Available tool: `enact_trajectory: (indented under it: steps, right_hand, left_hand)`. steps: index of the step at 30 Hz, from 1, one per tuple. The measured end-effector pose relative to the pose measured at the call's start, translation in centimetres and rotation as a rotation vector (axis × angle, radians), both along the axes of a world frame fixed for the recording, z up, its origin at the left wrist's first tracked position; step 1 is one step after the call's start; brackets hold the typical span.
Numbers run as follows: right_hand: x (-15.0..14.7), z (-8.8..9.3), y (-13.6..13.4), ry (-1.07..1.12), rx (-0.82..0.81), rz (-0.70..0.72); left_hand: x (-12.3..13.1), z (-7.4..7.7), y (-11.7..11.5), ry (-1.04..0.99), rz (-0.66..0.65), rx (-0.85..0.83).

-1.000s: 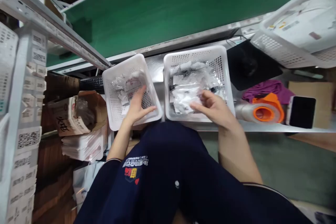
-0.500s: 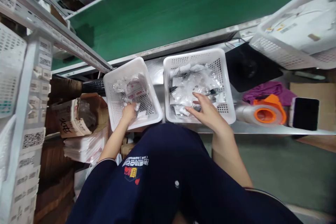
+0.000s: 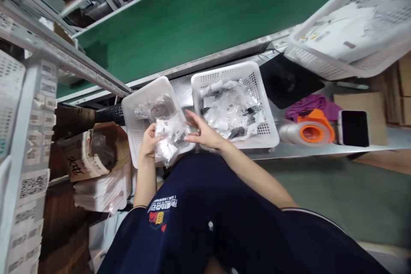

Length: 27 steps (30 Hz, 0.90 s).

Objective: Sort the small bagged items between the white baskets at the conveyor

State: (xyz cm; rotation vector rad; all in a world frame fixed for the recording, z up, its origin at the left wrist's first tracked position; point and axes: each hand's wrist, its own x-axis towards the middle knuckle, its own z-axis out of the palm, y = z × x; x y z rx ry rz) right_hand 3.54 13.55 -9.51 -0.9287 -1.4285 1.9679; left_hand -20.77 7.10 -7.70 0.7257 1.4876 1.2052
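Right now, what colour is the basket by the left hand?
The basket by the left hand is white with holes; the head view shows it best.

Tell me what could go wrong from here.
1. The left hand holds glossy plastic packets over the near rim of the left basket. The right hand is beside them with thumb and fingers apart, so one might slip and fall outside.

2. The phone is close to the front edge of the bench; a bump could perhaps knock it off.
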Motion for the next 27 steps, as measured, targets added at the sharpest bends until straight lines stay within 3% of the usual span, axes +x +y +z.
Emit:
enact_trajectory:
  steps: [2, 5, 9, 15, 21, 24, 27]
  right_hand:
    - [-1.5, 0.3, 0.4, 0.049, -0.015, -0.034]
    - [-1.5, 1.5, 0.3, 0.018, 0.122, -0.078]
    - [1.1, 3.5, -1.1, -0.213, 0.278, 0.005]
    - [4.8, 4.8, -3.2, -0.404, 0.28, 0.163]
    - [7.5, 6.0, -4.0, -0.553, 0.289, 0.062]
    - [10.5, 6.4, -3.3, -0.5, 0.27, 0.012]
    - [13.7, 5.7, -2.0, -0.476, 0.231, -0.145]
  left_hand:
    - [1.6, 0.3, -0.2, -0.114, -0.045, -0.029]
    - [3.2, 0.1, -1.0, -0.234, -0.104, -0.076]
    - [4.2, -0.9, -2.7, -0.298, -0.151, -0.094]
    - [3.8, -1.9, -3.7, -0.277, -0.369, -0.088]
    - [3.5, -2.8, -3.0, -0.285, -0.452, 0.008]
    - [3.8, -3.2, -2.9, -0.348, -0.458, -0.008]
    - [4.0, -3.3, -2.8, -0.389, -0.444, -0.03]
